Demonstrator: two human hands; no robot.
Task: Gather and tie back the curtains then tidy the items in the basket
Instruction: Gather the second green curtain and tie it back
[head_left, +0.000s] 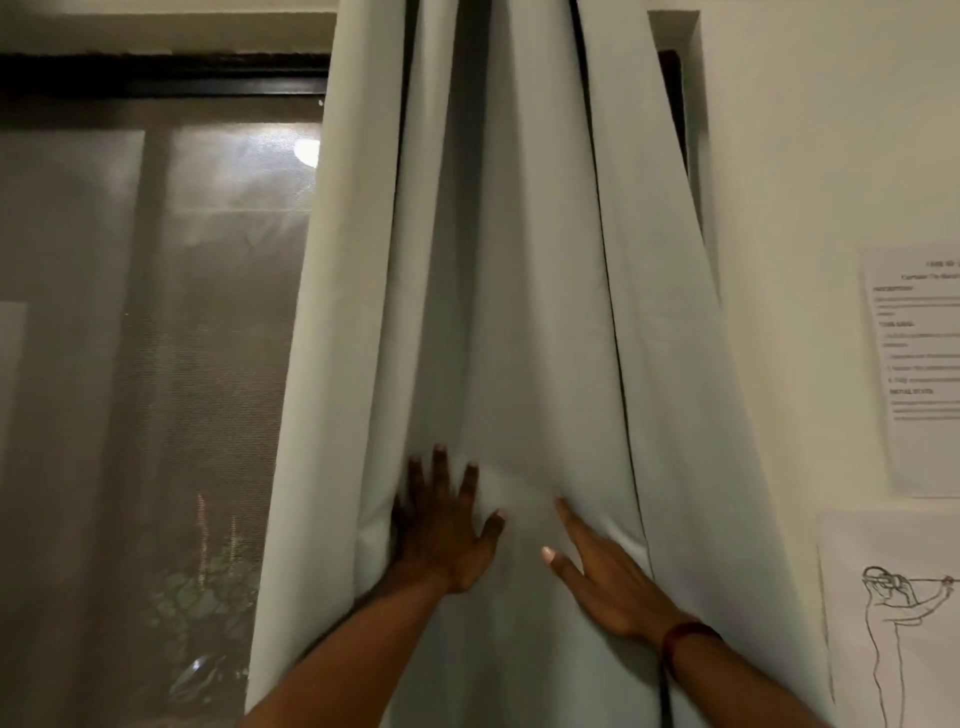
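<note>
- Dark window glass fills the left; a pale wall with two taped sheets stands on the right.
- Between them hangs the curtain, already bunched into long folds.
- Left hand lies flat on the cloth, fingers spread and straight.
- Right hand presses beside it, also flat; some of its fingers slip into a fold.
- Neither hand grips yet; no tie or basket shows.
- Best, I judge, to sweep both palms inward, collecting every fold evenly, then wrap the fingers round the bundle.
</note>
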